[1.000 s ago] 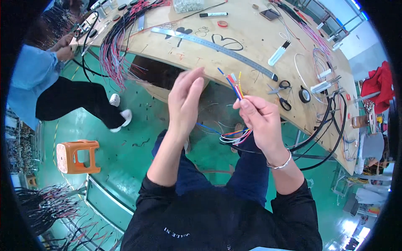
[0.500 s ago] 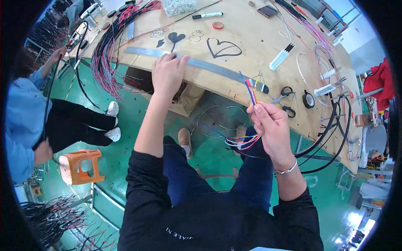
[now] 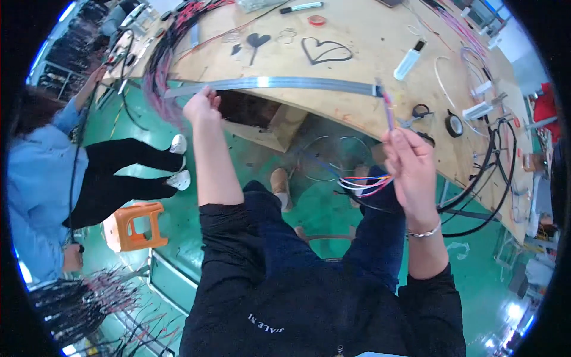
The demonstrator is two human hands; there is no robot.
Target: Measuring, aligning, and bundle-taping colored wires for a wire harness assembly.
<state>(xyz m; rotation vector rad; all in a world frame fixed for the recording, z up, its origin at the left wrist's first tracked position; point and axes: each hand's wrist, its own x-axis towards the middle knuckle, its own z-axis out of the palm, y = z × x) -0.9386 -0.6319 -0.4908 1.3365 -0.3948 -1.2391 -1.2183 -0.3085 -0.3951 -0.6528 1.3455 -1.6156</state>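
Note:
A long steel ruler stretches across the table's near edge. My left hand is closed on the ruler close to its left end, with the fingertips at its lower edge. In my right hand, thumb and fingers pinch a bundle of thin coloured wires. Their upper tips stand beside the ruler's right end, blurred, so I cannot tell whether they touch it. Below that hand, loose blue, orange, white and pink wires droop in loops above my leg, with a black cable running off them.
Scissors, a black tape roll and a white holder lie right; a marker and red tape lie farther back. A wire bundle hangs off the left edge. A co-worker and orange stool are left.
My left hand has gone from lying over the ruler to gripping its left end, nearer me. The ruler has shifted, its right end now higher in view. The right hand still holds the wires.

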